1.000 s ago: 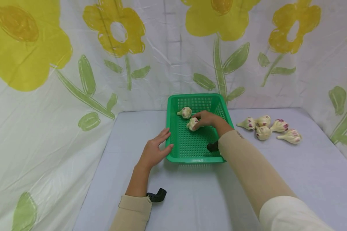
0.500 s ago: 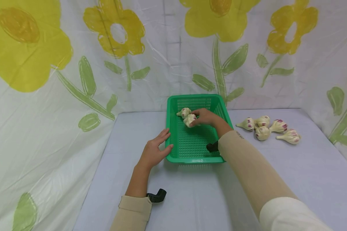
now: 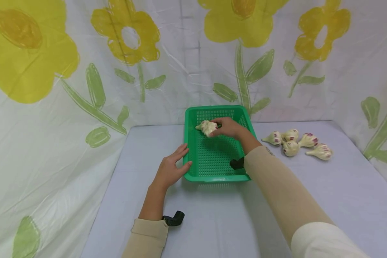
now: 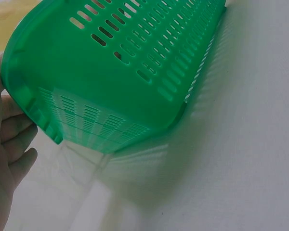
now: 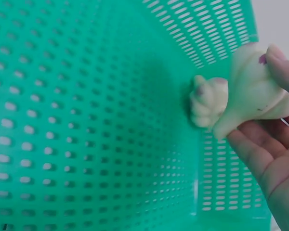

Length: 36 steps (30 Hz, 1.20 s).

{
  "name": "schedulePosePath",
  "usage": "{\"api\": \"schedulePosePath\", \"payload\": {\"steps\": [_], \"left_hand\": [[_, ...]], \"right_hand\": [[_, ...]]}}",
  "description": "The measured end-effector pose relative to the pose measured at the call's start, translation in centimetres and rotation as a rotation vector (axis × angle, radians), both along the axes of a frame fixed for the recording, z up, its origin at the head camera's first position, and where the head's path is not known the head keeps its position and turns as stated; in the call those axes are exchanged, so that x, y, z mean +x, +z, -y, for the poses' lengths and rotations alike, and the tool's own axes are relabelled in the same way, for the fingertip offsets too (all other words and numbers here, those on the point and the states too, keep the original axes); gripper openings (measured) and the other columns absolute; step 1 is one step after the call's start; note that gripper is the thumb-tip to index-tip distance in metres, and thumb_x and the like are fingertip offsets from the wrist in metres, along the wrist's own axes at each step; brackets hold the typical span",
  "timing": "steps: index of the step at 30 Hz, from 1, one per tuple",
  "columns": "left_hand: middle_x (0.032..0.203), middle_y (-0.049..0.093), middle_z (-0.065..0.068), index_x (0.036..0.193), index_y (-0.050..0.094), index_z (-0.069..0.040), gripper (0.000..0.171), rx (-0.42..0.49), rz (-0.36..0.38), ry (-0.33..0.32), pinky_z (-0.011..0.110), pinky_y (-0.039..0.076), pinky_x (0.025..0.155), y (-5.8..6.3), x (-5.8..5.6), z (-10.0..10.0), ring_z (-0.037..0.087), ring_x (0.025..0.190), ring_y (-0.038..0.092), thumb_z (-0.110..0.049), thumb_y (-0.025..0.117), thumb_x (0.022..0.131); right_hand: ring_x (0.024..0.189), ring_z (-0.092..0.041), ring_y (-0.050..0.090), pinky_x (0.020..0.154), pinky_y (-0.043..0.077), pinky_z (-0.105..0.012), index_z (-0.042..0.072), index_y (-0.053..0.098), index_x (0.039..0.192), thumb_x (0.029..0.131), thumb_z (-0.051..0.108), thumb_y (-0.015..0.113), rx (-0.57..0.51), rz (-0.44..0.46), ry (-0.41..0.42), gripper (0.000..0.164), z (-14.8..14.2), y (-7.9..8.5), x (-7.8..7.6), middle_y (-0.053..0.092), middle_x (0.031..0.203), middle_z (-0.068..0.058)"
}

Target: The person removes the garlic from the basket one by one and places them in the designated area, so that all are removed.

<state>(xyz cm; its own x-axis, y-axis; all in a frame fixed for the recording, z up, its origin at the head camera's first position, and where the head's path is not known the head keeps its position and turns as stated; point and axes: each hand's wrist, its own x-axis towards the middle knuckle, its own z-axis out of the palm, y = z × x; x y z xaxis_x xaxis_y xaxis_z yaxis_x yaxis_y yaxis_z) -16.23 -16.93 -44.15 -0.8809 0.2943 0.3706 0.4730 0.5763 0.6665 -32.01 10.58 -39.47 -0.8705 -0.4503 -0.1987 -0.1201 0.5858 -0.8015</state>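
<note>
Inside the green plastic basket (image 3: 193, 168), my right hand (image 3: 228, 128) holds a garlic bulb (image 5: 257, 89) between thumb and fingers. A second garlic bulb (image 5: 209, 101) lies in the basket's far left part. In the head view the held bulb overlaps it; whether the two touch I cannot tell. My left hand (image 3: 171, 170) rests against the basket's left rim, fingers extended along it and thumb over the edge. The left wrist view has those fingers (image 4: 19, 139) beside the slotted outer wall.
Right of the basket, several more garlic bulbs (image 3: 290, 147) lie grouped on the pale tabletop (image 3: 277, 200). Behind the table hangs a white curtain (image 3: 177, 89) printed with yellow flowers. A black wrist camera (image 3: 174, 218) sits on the left forearm.
My right hand has moved the held garlic bulb up and left within the basket, towards the other bulb. The left hand stays at the rim.
</note>
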Motion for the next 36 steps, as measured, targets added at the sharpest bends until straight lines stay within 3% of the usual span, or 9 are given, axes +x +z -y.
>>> {"api": "schedulePosePath", "payload": {"steps": [7, 13, 25, 31, 36], "left_hand": [[0.152, 0.046, -0.002, 0.140, 0.055, -0.008, 0.054, -0.008, -0.006, -0.003, 0.040, 0.044, 0.109, 0.0, -0.1, 0.0, 0.017, 0.139, 0.045, -0.029, 0.068, 0.093], [0.152, 0.046, -0.001, 0.140, 0.055, -0.007, 0.054, -0.003, 0.002, -0.004, 0.040, 0.043, 0.109, 0.0, -0.1, -0.1, 0.017, 0.139, 0.045, -0.028, 0.068, 0.093], [0.151, 0.046, 0.000, 0.139, 0.056, -0.006, 0.053, 0.003, -0.016, 0.006, 0.041, 0.043, 0.109, -0.1, -0.1, -0.1, 0.019, 0.138, 0.046, -0.028, 0.068, 0.092], [0.151, 0.047, 0.000, 0.139, 0.056, -0.006, 0.053, 0.010, -0.022, 0.004, 0.041, 0.044, 0.108, -0.2, -0.1, -0.1, 0.019, 0.137, 0.047, -0.027, 0.068, 0.092], [0.151, 0.047, -0.001, 0.139, 0.056, -0.007, 0.053, 0.009, -0.022, 0.004, 0.041, 0.044, 0.109, -0.2, 0.0, -0.1, 0.018, 0.138, 0.047, -0.027, 0.069, 0.092]], "right_hand": [[0.127, -0.027, 0.053, 0.101, 0.049, -0.047, 0.014, 0.042, 0.150, 0.087, 0.028, 0.076, -0.099, -0.037, -0.036, 0.073, -0.5, 2.5, 1.2, 0.051, 0.144, -0.010], [0.111, -0.023, 0.058, 0.090, 0.051, -0.040, 0.020, 0.043, 0.150, 0.086, 0.029, 0.078, -0.162, -0.092, -0.046, 0.074, -1.5, 4.5, 2.6, 0.058, 0.131, -0.006], [0.126, -0.025, 0.054, 0.101, 0.048, -0.045, 0.023, 0.040, 0.151, 0.088, 0.030, 0.075, -0.260, -0.136, -0.118, 0.073, -5.0, 6.9, 5.0, 0.054, 0.140, -0.009], [0.132, -0.022, 0.050, 0.098, 0.050, -0.030, 0.025, 0.040, 0.152, 0.088, 0.036, 0.074, -0.263, -0.192, -0.234, 0.073, -8.3, 7.3, 6.1, 0.049, 0.147, -0.007], [0.129, -0.016, 0.051, 0.088, 0.051, -0.014, 0.025, 0.039, 0.152, 0.090, 0.030, 0.073, -0.345, -0.207, -0.339, 0.071, -11.5, 7.2, 7.3, 0.048, 0.146, -0.008]]}}
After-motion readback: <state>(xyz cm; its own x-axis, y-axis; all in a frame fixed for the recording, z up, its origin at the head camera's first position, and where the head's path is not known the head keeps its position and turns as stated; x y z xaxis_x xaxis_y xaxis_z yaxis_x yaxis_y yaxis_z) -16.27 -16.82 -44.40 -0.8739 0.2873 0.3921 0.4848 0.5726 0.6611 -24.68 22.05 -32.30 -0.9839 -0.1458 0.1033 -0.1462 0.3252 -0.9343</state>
